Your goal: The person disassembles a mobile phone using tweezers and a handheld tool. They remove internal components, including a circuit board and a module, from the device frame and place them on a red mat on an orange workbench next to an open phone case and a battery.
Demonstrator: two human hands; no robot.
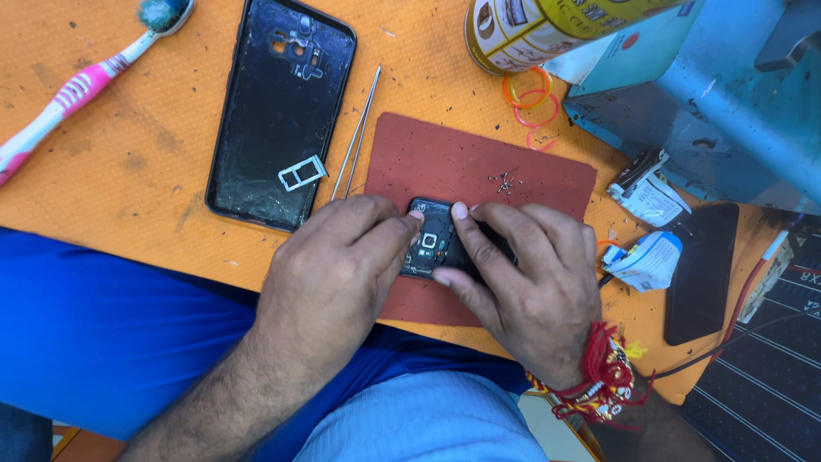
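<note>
Clearly both hands are closed around a small dark phone body (434, 244) that lies on a rust-red mat (513, 175) at the near edge of the worktop (128, 162): the left hand (329, 274) is curled, its thumb and forefinger pressed to the left side of the part, and the right hand (526, 274) pinches it from the right, forefinger on top beside the camera opening. Done well, this sort of grip wants light, even pressure from both sides, the part kept flat on the mat so nothing bends, and the fingertips kept off the exposed board; the loose screws (506, 181) just beyond the right fingers could be swept off by a careless move. On the orange, speckled surface lie a black back cover (278, 103) holding a silver card tray (301, 173), thin tweezers (357, 133) beside it, a pink toothbrush (73, 90) at the far left, orange rubber bands (532, 104), a yellow can (539, 26), and a dark phone (701, 269) to the right. Little of the room shows.
</note>
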